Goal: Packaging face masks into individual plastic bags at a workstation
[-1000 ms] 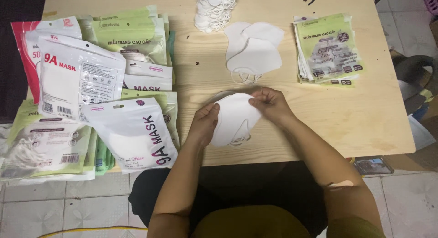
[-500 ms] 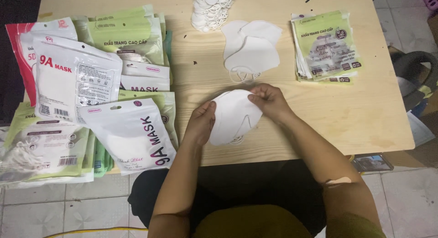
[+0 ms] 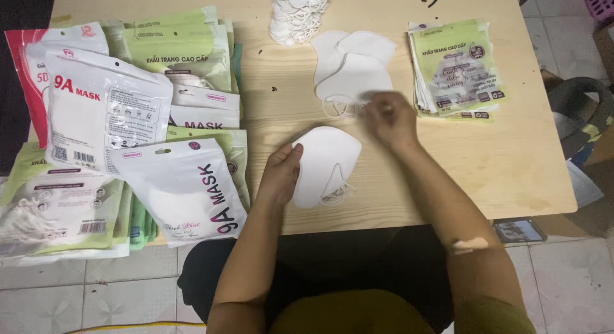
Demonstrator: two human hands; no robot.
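So far, going big to small: the wooden table (image 3: 448, 174) carries, on my left, a heap of filled mask packs (image 3: 128, 135), white and green, which look like the finished lot; on my right sits a stack of flat green pouches (image 3: 455, 71), prob. unfilled. Up top there's a pile of loose white masks (image 3: 297, 14) w/ 2 or 3 more masks (image 3: 352, 68) spread below it, so plenty is left. My left hand (image 3: 281, 174) rests flat, fingers together, holding down the folded white mask (image 3: 325, 164) near the front edge. My right hand (image 3: 389, 118) is blurred beside the spread masks; can't tell its grip.
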